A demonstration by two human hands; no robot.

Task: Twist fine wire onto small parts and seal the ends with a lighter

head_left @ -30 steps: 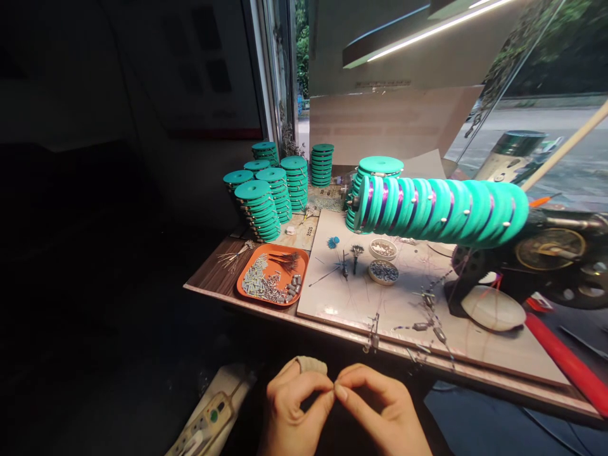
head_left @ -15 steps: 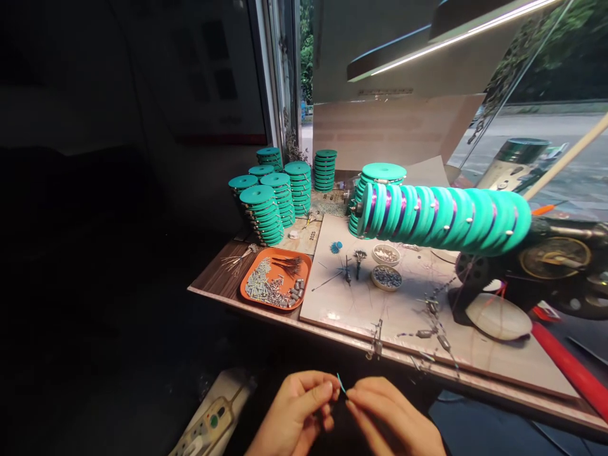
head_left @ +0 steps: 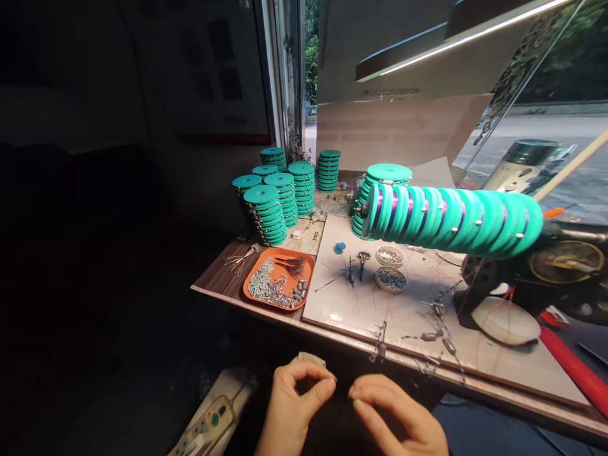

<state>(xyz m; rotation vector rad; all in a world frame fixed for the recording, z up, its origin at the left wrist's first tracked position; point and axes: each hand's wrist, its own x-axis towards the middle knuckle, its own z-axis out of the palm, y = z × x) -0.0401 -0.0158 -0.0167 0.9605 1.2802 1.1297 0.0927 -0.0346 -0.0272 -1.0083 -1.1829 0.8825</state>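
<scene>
My left hand [head_left: 294,399] is low in the view, below the table's front edge, with thumb and forefinger curled into a pinch. My right hand [head_left: 394,415] is just to its right, fingers bent inward, a small gap between the two hands. What either pinch holds is too small to make out. Above them, at the edge of the pale work board [head_left: 403,310], lie thin lines with small metal fittings [head_left: 430,332]. A row of teal spools [head_left: 451,215] wound with purple line sits on a horizontal shaft over the board.
An orange tray [head_left: 280,278] of small metal parts sits at the table's left. Two small bowls of beads [head_left: 390,269] stand mid-board. Stacks of teal spools [head_left: 275,196] rise behind. A power strip [head_left: 209,421] lies on the floor at left. A red bar [head_left: 570,364] lies at right.
The hands met fingertip to fingertip, then a short teal strand showed between them; now they have drawn slightly apart and the strand is no longer visible. The camera shifted slightly.
</scene>
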